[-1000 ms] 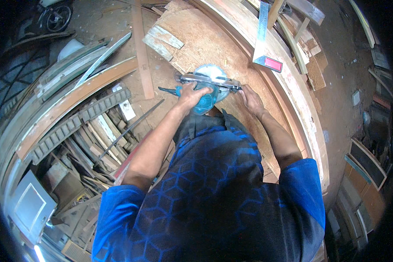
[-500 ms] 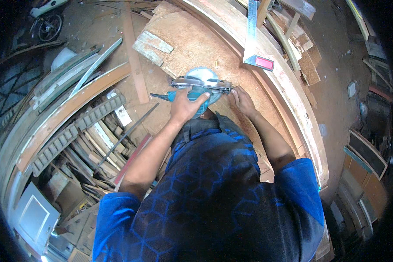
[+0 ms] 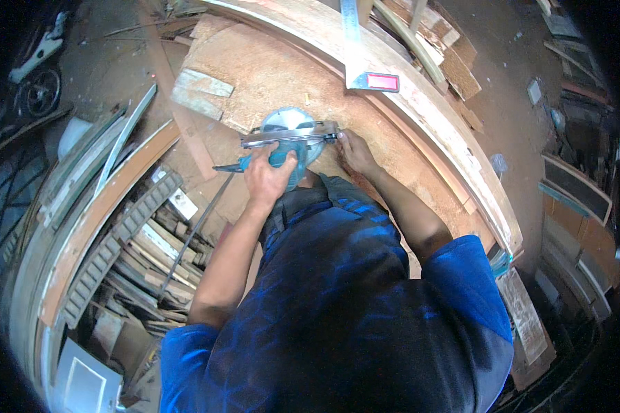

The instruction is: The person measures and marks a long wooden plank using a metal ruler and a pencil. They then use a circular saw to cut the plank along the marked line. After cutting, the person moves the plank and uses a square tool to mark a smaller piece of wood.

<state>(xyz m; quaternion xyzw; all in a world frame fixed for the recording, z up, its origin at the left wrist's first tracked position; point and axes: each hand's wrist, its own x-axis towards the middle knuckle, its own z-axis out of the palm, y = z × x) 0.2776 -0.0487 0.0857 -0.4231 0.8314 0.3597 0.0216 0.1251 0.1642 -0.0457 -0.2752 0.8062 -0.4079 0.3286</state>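
A teal circular saw (image 3: 289, 134) with a metal base plate rests on a sawdust-covered wooden board (image 3: 282, 69) in front of me. My left hand (image 3: 269, 177) is closed around the saw's teal handle. My right hand (image 3: 355, 148) rests at the right end of the saw's base plate, fingers touching it. Whether that hand grips the plate is hard to tell. A metal square with a red handle (image 3: 372, 76) lies on the board beyond the saw.
A long wooden beam (image 3: 420, 110) runs along the board's right side. Small wood offcuts (image 3: 200, 86) lie at the board's left. A heap of timber scraps and notched strips (image 3: 131, 241) fills the left. Shelving (image 3: 579, 193) stands at the right.
The view has shifted, so saw and hands sit slightly lower left in the picture. Both hands stay on the saw, and the square looks unmoved on the board.
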